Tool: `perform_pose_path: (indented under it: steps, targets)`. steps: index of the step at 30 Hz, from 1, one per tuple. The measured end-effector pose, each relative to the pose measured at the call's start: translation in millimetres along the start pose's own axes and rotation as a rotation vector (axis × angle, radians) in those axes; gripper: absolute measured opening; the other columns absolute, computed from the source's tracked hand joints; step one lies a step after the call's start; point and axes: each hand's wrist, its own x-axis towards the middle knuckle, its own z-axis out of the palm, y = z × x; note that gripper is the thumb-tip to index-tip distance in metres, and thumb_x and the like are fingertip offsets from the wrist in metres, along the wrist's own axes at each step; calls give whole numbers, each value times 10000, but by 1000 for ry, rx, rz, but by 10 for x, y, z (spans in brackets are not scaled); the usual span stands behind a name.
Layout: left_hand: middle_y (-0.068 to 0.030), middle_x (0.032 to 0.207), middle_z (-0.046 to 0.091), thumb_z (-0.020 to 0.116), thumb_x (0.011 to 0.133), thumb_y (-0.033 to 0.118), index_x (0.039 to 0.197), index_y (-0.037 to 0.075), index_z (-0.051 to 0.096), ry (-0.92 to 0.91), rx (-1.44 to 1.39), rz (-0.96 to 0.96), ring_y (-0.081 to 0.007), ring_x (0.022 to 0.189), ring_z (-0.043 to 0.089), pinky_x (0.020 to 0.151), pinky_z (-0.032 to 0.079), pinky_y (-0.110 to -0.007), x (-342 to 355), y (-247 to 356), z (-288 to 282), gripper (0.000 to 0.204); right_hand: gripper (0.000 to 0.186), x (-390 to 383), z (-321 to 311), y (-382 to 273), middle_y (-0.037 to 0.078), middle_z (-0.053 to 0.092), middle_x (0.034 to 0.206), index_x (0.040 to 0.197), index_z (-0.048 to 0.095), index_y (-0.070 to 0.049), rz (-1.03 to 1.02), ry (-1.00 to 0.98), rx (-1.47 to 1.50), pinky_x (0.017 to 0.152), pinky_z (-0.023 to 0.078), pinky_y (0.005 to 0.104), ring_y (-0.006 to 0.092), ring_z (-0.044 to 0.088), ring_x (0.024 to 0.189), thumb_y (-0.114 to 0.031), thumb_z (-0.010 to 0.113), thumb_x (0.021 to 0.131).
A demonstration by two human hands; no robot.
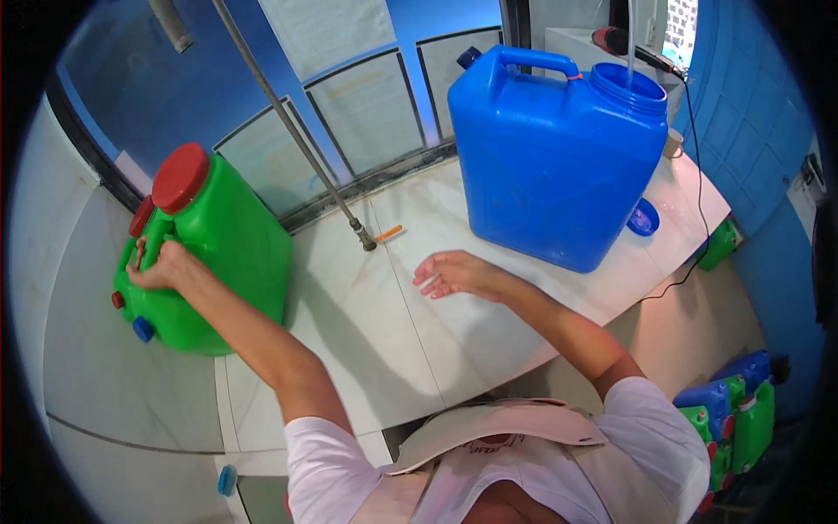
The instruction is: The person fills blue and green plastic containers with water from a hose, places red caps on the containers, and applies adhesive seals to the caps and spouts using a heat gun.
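My left hand (160, 266) has its fingers wrapped round a green handle at the left, among green plastic containers (236, 262) with red lids (180, 179); whether these are one or two is unclear. My right hand (452, 277) is open above the white tiled counter (358, 349), holding nothing, fingers loosely bent. To its upper right stands a large blue jerrycan (554, 175), a thin clear tube (630, 44) reaching into its uncapped mouth. Beside that lies a blue cap (643, 218). A metal pipe (310, 157) ends at a fitting with an orange lever (389, 233).
A windowed wall with framed sheets (353, 109) backs the counter. A black cable (703, 210) hangs over its right end from a red-and-black device (611, 41). Several green and blue jerrycans (751, 428) sit on the floor at lower right. A blue panel (733, 113) stands right.
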Motion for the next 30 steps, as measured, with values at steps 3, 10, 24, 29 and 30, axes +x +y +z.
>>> perform_pose_path:
  steps: [3, 10, 24, 29, 30]
  targets:
    - [-33, 556, 404, 519, 736, 215, 602, 103, 427, -316, 6, -23, -180, 562, 439, 656, 439, -337, -1124, 754, 449, 197, 373, -11, 201, -225, 115, 573, 1032, 1109, 493, -17, -41, -115, 133, 806, 486, 337, 205, 582, 902, -331, 447, 913]
    - [-13, 503, 336, 440, 811, 141, 690, 105, 343, -971, 450, -542, -125, 470, 325, 495, 319, -300, -3556, 889, 132, 159, 700, -451, 46, -466, 215, 427, 1256, 1356, 267, -89, 176, -266, 130, 859, 437, 484, 311, 507, 1093, -603, 167, 892]
    - [-24, 656, 548, 592, 790, 132, 765, 78, 560, -1281, 1395, -340, -188, 613, 524, 591, 408, -325, -4299, 1074, -593, 68, 748, -734, -75, 296, 83, 153, 1440, 1371, 255, -237, 477, -202, 188, 966, 232, 608, 355, 270, 1266, -708, 321, 794]
    - [-19, 679, 554, 603, 774, 128, 763, 88, 562, -1501, 1514, -196, -179, 626, 532, 589, 415, -315, -4310, 979, -407, 58, 839, -552, -63, 847, 91, 270, 1336, 1311, 285, -139, -432, -40, 7, 928, 387, 395, 319, 335, 1198, -335, 756, 644]
    - [-26, 678, 545, 594, 780, 105, 769, 75, 549, -1572, 1533, -136, -167, 620, 524, 590, 414, -303, -4319, 981, -293, 55, 873, -555, -54, 853, 120, 279, 1307, 1313, 263, -131, -608, -24, -243, 947, 373, 421, 345, 317, 1207, -315, 762, 620]
